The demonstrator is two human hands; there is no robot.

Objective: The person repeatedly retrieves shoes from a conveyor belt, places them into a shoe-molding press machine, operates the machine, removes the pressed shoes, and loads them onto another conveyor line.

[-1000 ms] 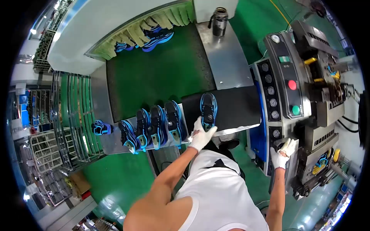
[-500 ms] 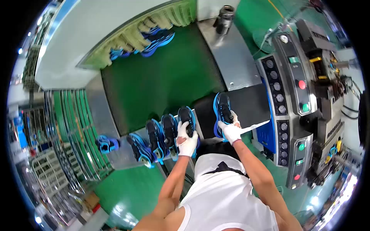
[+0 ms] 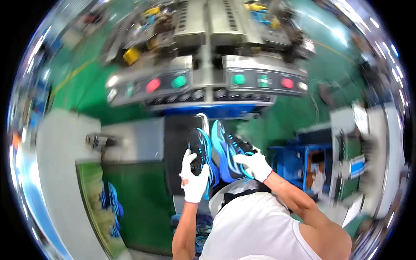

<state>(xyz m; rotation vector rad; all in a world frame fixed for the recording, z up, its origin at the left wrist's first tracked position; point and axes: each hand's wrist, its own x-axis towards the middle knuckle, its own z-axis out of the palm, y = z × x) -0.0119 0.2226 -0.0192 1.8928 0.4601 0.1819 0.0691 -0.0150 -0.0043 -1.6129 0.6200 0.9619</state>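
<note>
In the head view, my left hand (image 3: 193, 178), in a white glove, is closed around the heel end of a black and blue sneaker (image 3: 202, 141) over the black mat. The gloved right hand (image 3: 255, 166) grips the heel end of a second black and blue sneaker (image 3: 224, 145), tilted so its blue sole side faces the first. The two sneakers are close side by side, toes pointing away from me toward the machine. Palms and fingers partly hide both heels.
A machine with red and green buttons (image 3: 239, 79) stands ahead, above a blue panel (image 3: 212, 109). The black mat (image 3: 172, 143) adjoins a green conveyor (image 3: 138, 203) at left, with sneakers (image 3: 113, 206) by its curtain. A dark bottle (image 3: 99, 141) lies toward the left; blue shelving (image 3: 288, 167) is at right.
My view has turned right, from the conveyor to the machine. The left hand has brought a sneaker from the row over to the mat. My right hand has moved its sneaker right and tilted it.
</note>
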